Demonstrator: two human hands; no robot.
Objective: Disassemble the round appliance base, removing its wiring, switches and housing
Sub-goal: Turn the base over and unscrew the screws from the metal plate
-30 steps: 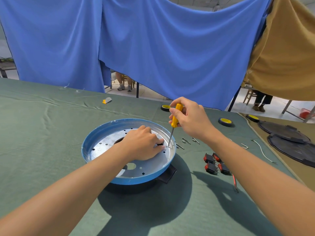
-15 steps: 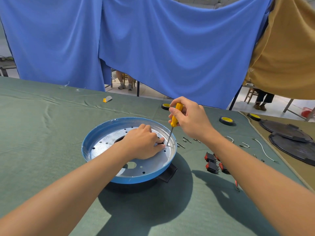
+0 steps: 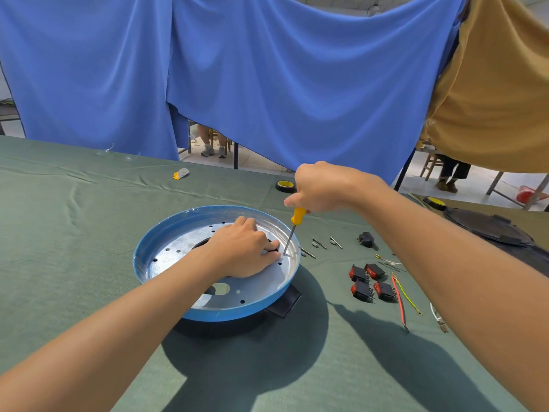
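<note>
Near the middle of the worktop (image 3: 59, 233), a bit toward its front edge, the round appliance base (image 3: 175, 248) is set open side up — blue rim, perforated metal plate inside, a black tab sticking out at its front-right. The left hand (image 3: 243, 251) is laid palm down on the plate, fingers bent, fingertips by a dark slot at the plate's right side; whether anything is pinched under them can't be told. The screwdriver (image 3: 297, 216) is gripped by the right hand (image 3: 320, 187), fingers wrapped round the top of the yellow handle, shaft slightly tilted, tip set on the plate just beside the left fingertips. To the right of the base, approx. midway to the worktop's right edge, four black-and-red switches (image 3: 359, 273) are grouped, w/ a red wire (image 3: 399, 301) and a yellow-green wire (image 3: 409, 296) just beside them. Small metal pins (image 3: 319, 243) are scattered behind the switches. A tape roll (image 3: 284, 185) is placed at the back edge — black discs (image 3: 487, 226) are seen at the right edge.
</note>
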